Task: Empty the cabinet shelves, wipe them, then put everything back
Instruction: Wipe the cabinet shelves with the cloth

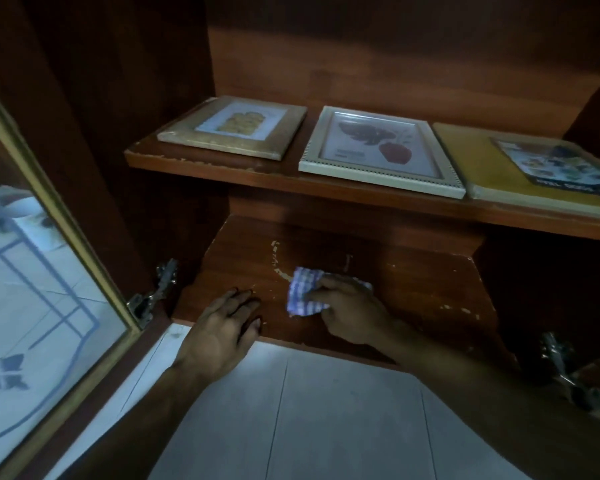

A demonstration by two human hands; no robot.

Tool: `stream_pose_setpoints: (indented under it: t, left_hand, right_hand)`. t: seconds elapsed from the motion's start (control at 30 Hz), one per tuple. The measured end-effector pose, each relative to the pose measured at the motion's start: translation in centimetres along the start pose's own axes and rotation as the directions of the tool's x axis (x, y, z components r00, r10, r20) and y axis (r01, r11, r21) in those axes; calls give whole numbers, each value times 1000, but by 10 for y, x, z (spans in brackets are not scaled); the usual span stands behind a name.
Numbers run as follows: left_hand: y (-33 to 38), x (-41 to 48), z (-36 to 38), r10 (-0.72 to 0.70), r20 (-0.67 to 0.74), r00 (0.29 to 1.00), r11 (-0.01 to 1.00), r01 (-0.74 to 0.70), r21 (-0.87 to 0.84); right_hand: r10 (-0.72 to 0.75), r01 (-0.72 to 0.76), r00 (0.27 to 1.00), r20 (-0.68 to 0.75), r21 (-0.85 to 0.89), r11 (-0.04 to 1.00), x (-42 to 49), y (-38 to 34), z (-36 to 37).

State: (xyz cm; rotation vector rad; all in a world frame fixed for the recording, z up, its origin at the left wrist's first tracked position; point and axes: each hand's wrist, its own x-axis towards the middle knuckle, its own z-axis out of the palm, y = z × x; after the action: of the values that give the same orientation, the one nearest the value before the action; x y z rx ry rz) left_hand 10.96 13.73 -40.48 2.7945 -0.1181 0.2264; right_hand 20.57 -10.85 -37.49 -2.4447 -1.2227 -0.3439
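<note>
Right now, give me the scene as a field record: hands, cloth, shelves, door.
left hand: flat, palm down, on the front edge of the lower shelf, holding nothing
right hand: pressing the checked cloth onto the lower shelf
lower shelf: bare apart from hands and cloth; worn, chipped finish
upper shelf: holds three flat items: gold frame, white frame, yellow book
glass door: open, at left

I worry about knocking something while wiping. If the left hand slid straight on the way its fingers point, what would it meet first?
Probably the checkered cloth gripped by the right hand. The left hand lies flat on the lower shelf, fingers aimed right and inward; only bare wood lies between, though depth is uncertain.
</note>
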Motion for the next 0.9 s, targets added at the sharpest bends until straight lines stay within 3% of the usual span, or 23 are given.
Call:
stream_pose_setpoints:
  t: [0.13,0.2,0.27,0.33,0.43,0.5,0.63,0.77,0.9]
  left_hand:
    - [-6,-8,-2,-7,-6,1000,1000,8,14]
    - [-8,-13,0,6,-20,1000,999,-5,35]
    - [-13,-17,-1,-11,-41,999,999,13,42]
    - [-22,-19,-4,-58,-77,995,998,61,27]
    - [-34,-22,-9,-121,-106,987,992,124,21]
    - [-36,-25,-11,-125,-104,987,991,129,31]
    - [-32,-27,-13,-104,-57,993,993,107,50]
    - [-29,-32,-12,-100,-67,993,993,105,63]
    - [-30,-35,-13,-71,-39,997,996,73,59]
  right_hand:
    - [306,-305,952,2,89,948,28,47,-3]
    - [367,-362,929,-42,94,928,50,45,9]
    - [274,-264,959,-69,136,955,70,19,24]
    - [103,-105,994,21,192,976,76,-14,34]
    - [-126,86,971,204,195,977,56,-26,42]
    - [-238,175,943,233,262,949,44,-3,37]
    - [-89,47,982,167,240,970,66,35,13]
    - [52,-67,993,102,148,987,101,12,34]
    - [-197,178,969,148,136,975,97,-24,64]
